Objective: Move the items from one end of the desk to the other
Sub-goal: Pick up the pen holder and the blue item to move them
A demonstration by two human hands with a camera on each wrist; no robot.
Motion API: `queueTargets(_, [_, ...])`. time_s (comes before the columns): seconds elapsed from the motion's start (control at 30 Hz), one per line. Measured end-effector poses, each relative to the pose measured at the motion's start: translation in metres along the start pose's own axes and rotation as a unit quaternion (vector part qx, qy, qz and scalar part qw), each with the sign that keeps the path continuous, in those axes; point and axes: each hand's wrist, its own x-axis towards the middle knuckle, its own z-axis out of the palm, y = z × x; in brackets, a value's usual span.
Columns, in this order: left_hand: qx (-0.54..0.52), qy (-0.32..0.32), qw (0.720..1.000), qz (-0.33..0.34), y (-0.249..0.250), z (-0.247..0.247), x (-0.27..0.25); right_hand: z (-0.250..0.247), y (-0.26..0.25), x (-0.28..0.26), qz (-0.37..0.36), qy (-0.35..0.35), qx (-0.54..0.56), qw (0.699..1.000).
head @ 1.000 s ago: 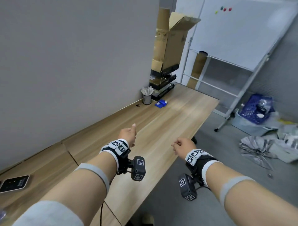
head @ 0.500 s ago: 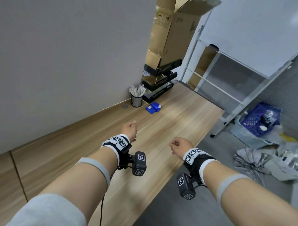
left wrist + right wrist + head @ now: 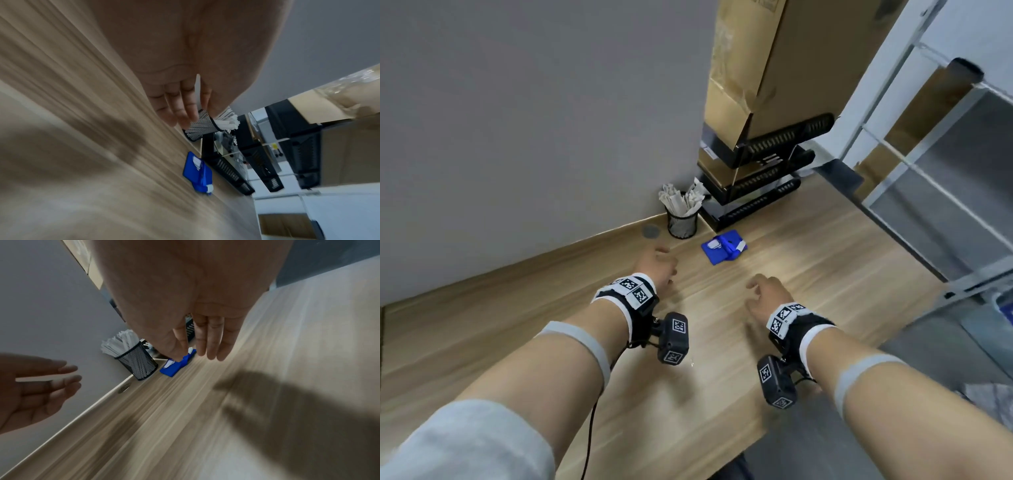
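Both hands empty, fingers extended: left hand (image 3: 657, 267), right hand (image 3: 767, 294); black mesh pen cup (image 3: 682, 224) and flat blue plastic packet (image 3: 723, 250) untouched at wooden desk's (image 3: 825, 260) far end; nothing moved yet

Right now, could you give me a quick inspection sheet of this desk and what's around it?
Surface: wooden desk, bare in the middle.
Job's things: mesh cup of white sticks and a flat blue packet, both at the far end near the wall.
Clutter: black tray rack with a tall cardboard box standing in it.
Hands: left hand and right hand both open, holding nothing, above the desk short of the items.
Cables: one thin black cable hanging from the left wrist.
Surroundings: grey wall behind, white metal frame at the desk's end.
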Motion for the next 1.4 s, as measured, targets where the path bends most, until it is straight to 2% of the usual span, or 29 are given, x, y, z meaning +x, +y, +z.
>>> queueTargets(0.27, [0.098,0.088,0.991,0.031,0.034,0.044,0.069,-0.022,0.001,0.116,-0.095,-0.074,-0.068,0.99])
queueTargets(0.43, [0.146,0.154,0.976,0.049,0.045,0.057,0.115,-0.014,-0.009,0.163,-0.19,-0.067,-0.15,0.968])
queueTargets(0.6, [0.096,0.157,0.982,0.054,0.043,0.066,0.142,-0.007,-0.013,0.184,-0.181,-0.092,-0.217,0.955])
queueTargets(0.73, [0.098,0.155,0.981,0.071,0.035,0.062,0.147,-0.003,-0.018,0.183,-0.181,-0.065,-0.213,0.958])
queueTargets(0.87, [0.085,0.161,0.981,0.068,0.027,0.047,0.125,-0.001,-0.023,0.166,-0.198,-0.033,-0.205,0.958])
queueTargets(1.03, [0.025,0.213,0.975,0.061,0.002,-0.004,0.068,0.011,-0.044,0.128,-0.154,-0.08,-0.049,0.984])
queueTargets(1.2, [-0.016,0.243,0.969,0.044,-0.04,-0.082,-0.006,0.042,-0.098,0.063,-0.136,-0.154,0.058,0.977])
queueTargets(1.27, [-0.038,0.257,0.965,0.045,-0.065,-0.121,-0.045,0.066,-0.126,0.03,-0.158,-0.19,0.068,0.967])
queueTargets(1.4, [-0.036,0.309,0.95,0.04,-0.126,-0.216,-0.132,0.121,-0.189,-0.057,-0.195,-0.212,0.086,0.954])
